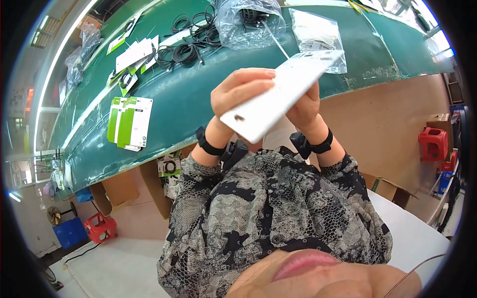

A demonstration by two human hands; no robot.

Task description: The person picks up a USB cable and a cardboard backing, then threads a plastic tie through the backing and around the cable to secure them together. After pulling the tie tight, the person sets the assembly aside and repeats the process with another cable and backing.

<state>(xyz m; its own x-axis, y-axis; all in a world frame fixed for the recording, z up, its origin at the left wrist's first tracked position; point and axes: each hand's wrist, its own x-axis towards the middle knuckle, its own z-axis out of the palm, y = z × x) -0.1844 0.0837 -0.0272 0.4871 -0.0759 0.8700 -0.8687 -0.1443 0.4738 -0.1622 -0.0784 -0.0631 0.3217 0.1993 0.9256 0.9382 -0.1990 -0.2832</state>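
Observation:
Above the near edge of the green table, a white hang card is tilted in the air, its blank side facing up and a hang hole at its lower left corner. My left hand grips it from the left, fingers lying over its edge. Behind the card's right edge my right hand is closed on it too; most of those fingers are hidden. A thin white strip sticks up beyond the card; whether it is attached cannot be seen. Anything on the card's underside is out of sight.
Fanned green-and-white cards lie at the left. Behind them are cards with black cables, coiled black cables, a clear bag of cables and a clear bag of white strips. Cardboard boxes and red stools stand below.

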